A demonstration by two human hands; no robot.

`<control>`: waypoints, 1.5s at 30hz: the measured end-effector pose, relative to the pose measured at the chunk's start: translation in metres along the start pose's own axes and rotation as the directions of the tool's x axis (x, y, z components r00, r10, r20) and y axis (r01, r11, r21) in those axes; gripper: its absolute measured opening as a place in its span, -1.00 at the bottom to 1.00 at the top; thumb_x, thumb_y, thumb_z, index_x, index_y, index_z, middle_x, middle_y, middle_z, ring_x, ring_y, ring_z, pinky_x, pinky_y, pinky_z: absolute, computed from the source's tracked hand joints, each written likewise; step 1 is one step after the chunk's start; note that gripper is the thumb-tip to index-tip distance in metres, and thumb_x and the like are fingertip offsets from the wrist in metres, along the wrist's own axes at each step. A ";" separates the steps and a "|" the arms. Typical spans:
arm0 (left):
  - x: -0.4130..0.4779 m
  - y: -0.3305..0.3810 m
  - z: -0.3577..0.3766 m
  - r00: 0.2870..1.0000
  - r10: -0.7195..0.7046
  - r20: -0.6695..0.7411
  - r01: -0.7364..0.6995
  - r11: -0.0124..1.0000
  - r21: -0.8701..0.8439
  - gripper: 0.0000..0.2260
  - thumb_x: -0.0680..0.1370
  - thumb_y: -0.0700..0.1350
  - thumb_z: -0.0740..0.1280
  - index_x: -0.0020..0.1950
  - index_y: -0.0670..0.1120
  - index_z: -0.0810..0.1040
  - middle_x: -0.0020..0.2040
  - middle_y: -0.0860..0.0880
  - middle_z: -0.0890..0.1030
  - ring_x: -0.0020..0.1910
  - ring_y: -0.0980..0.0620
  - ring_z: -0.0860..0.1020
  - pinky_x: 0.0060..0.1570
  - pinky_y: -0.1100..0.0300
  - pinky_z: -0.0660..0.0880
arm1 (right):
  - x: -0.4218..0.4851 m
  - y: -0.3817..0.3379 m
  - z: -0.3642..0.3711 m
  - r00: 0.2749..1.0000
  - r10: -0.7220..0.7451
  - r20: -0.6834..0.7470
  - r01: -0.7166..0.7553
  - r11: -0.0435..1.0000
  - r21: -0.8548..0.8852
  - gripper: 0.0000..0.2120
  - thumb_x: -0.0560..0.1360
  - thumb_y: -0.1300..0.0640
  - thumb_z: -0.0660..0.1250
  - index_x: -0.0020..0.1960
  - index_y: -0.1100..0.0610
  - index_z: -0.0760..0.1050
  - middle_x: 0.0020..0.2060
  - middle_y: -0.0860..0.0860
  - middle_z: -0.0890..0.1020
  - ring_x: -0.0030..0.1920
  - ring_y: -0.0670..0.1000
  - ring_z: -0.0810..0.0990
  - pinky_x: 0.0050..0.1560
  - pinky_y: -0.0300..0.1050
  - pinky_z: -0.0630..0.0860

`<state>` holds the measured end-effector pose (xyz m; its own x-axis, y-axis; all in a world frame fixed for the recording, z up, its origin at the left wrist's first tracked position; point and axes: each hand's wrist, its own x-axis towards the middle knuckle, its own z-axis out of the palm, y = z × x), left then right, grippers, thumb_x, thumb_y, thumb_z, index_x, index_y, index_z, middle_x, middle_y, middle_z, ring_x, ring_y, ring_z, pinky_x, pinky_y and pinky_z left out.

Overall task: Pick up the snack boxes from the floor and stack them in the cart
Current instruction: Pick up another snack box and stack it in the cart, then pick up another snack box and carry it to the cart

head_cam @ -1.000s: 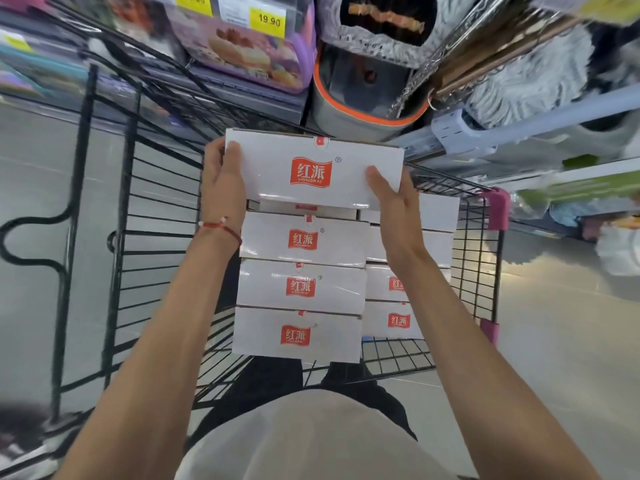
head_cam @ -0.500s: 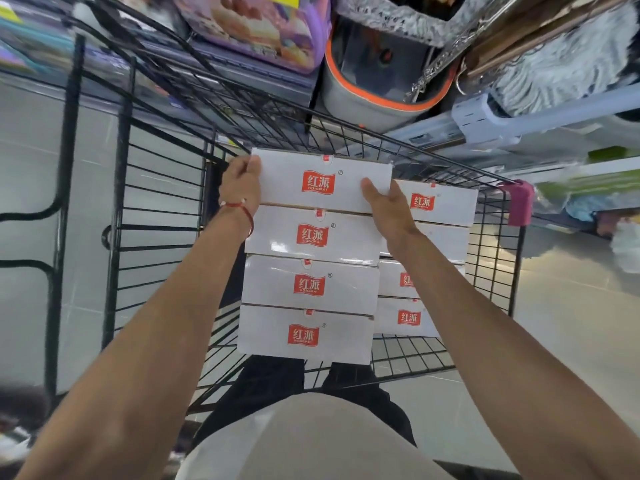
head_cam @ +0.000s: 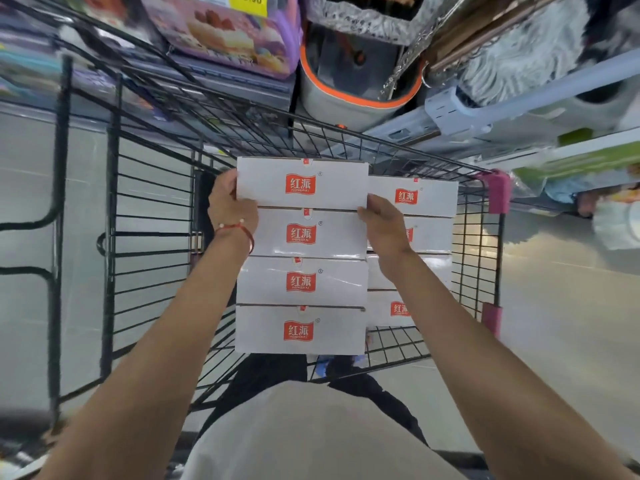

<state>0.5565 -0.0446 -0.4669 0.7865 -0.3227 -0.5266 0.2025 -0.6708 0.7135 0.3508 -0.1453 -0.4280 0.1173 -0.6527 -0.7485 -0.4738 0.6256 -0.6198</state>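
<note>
— Where is the snack box (head_cam: 301, 183) now?
— In the head view it is at the centre of the frame, inside the cart (head_cam: 149, 237), on top of the left pile (head_cam: 301, 282). The left hand (head_cam: 230, 206) grips its left end, and the right hand (head_cam: 382, 223) pinches its lower right corner.
— How to finish well?
— I think: align its edges with that pile, close beside the right pile (head_cam: 412, 197), then release both hands together.
</note>
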 end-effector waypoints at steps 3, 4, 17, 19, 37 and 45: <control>-0.041 -0.004 -0.008 0.996 0.088 -0.004 -0.088 0.996 -0.010 -0.49 0.50 -0.43 0.28 0.40 -0.07 0.47 0.30 0.02 0.52 0.27 0.09 0.49 0.29 0.25 0.44 | -0.018 0.017 -0.014 0.995 0.026 -0.093 -0.013 0.991 0.130 -0.69 0.66 0.25 0.26 0.37 0.15 0.57 0.16 -0.02 0.62 0.21 0.04 0.57 0.18 -0.14 0.55; -0.055 -0.005 -0.010 0.995 0.095 0.000 -0.095 0.995 -0.033 -0.47 0.50 -0.44 0.28 0.41 -0.04 0.45 0.35 0.01 0.49 0.32 0.06 0.46 0.33 0.19 0.42 | -0.024 0.023 -0.020 0.993 0.027 -0.111 -0.007 0.984 0.175 -0.72 0.65 0.25 0.28 0.32 0.14 0.59 0.12 -0.03 0.62 0.23 0.06 0.59 0.29 -0.04 0.55; -0.221 0.008 0.046 0.919 0.160 0.362 -0.111 0.982 -0.153 -0.79 0.56 -0.24 0.33 0.17 -0.06 0.57 0.18 -0.09 0.60 0.20 -0.14 0.57 0.20 0.00 0.50 | -0.154 0.097 -0.130 0.973 -0.016 -0.229 0.158 0.771 0.617 -0.83 0.61 0.36 0.32 0.08 0.15 0.62 0.00 0.10 0.69 0.03 0.07 0.66 0.08 -0.14 0.55; -0.255 0.013 0.060 0.887 0.188 0.421 -0.122 0.976 -0.180 -0.81 0.53 -0.22 0.33 0.12 -0.06 0.56 0.15 -0.08 0.59 0.24 -0.21 0.56 0.13 0.05 0.50 | -0.174 0.117 -0.156 0.965 -0.018 -0.262 0.192 0.730 0.656 -0.84 0.61 0.35 0.32 0.09 0.15 0.61 0.01 0.04 0.70 0.03 0.05 0.65 0.05 -0.12 0.55; -0.576 -0.049 0.231 0.458 0.210 0.864 -0.341 0.939 -0.047 -0.79 0.58 -0.32 0.31 0.10 -0.05 0.59 0.15 -0.11 0.66 0.11 -0.01 0.63 0.20 0.05 0.52 | -0.312 0.322 -0.381 0.794 0.255 -0.551 0.406 0.452 0.794 -0.79 0.61 0.30 0.31 0.17 0.13 0.63 0.03 0.04 0.72 0.01 -0.01 0.67 0.21 -0.10 0.59; -0.649 -0.041 0.323 0.273 0.137 0.952 -0.418 0.908 -0.011 -0.75 0.58 -0.34 0.27 0.20 -0.12 0.58 0.10 -0.07 0.66 0.01 0.03 0.63 0.11 0.13 0.53 | -0.324 0.362 -0.468 0.687 0.410 -0.600 0.502 0.330 0.800 -0.81 0.63 0.26 0.30 0.15 0.07 0.62 0.10 0.06 0.73 0.00 -0.04 0.67 0.19 -0.10 0.59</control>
<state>-0.1508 -0.0233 -0.3031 -0.3127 -0.8159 -0.4863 -0.1390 -0.4671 0.8732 -0.2666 0.0924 -0.2994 -0.6375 -0.4483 -0.6266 0.6006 0.2202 -0.7686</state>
